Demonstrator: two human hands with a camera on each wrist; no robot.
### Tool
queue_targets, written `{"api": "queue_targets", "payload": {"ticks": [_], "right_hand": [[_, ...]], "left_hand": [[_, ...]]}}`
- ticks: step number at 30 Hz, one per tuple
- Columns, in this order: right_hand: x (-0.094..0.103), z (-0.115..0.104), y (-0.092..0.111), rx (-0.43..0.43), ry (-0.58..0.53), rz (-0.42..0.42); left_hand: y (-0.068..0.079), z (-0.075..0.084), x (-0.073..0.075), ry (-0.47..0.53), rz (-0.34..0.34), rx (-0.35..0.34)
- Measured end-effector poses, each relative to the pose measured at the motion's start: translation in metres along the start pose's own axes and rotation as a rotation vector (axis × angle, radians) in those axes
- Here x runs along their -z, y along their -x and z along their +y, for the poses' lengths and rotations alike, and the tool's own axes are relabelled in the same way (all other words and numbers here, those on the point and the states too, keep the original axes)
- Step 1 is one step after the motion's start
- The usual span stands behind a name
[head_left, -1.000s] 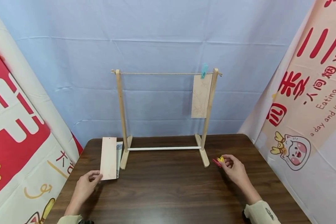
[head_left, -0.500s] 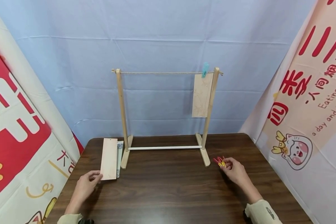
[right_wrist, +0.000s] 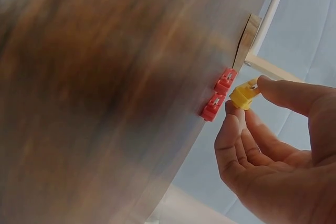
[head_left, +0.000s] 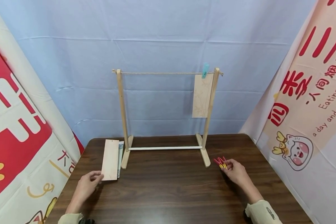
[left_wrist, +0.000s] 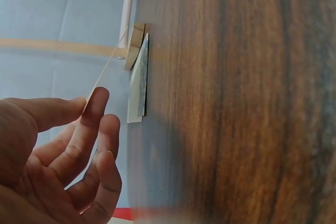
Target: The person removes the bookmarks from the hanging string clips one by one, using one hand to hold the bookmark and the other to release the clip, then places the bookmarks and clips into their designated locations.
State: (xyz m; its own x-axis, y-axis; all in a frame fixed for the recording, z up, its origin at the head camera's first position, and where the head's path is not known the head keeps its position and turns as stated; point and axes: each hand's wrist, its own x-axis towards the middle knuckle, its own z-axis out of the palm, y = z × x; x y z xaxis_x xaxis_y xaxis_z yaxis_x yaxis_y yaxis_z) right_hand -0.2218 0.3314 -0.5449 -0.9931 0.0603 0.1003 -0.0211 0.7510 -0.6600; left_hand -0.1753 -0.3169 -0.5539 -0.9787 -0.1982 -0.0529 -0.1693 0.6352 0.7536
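My left hand (head_left: 86,186) pinches a pale card (head_left: 110,160) by its lower left corner. The card has a small hole near its top; the left wrist view shows it edge-on as a thin sheet (left_wrist: 106,66) raised off the table. Partly hidden behind it lies another card with a bluish pattern (head_left: 120,158). Over at the right, my right hand (head_left: 236,172) pinches a yellow clothespin (right_wrist: 244,95) between thumb and fingers. Two red clothespins (right_wrist: 212,107) lie on the table just beyond the fingertips.
A wooden frame (head_left: 122,109) with a string (head_left: 159,73) across its top stands at the back. From the string's right end hangs a bamboo-patterned card (head_left: 201,96), held by a blue clothespin (head_left: 205,70). A white bar (head_left: 165,148) joins the frame's feet above the brown table (head_left: 168,193).
The pale card has tilted and shifted slightly right in my left hand. My right hand has drawn the yellow clothespin a little toward me, away from the red ones.
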Motion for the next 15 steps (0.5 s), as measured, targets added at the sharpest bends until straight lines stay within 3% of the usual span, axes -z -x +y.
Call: {"api": "queue_targets", "payload": {"ticks": [15], "right_hand": [[-0.0015, 0.0028, -0.0018, -0.034, 0.035, -0.044]], "left_hand": [[0.0002, -0.0022, -0.0007, 0.004, -0.035, 0.001]]}}
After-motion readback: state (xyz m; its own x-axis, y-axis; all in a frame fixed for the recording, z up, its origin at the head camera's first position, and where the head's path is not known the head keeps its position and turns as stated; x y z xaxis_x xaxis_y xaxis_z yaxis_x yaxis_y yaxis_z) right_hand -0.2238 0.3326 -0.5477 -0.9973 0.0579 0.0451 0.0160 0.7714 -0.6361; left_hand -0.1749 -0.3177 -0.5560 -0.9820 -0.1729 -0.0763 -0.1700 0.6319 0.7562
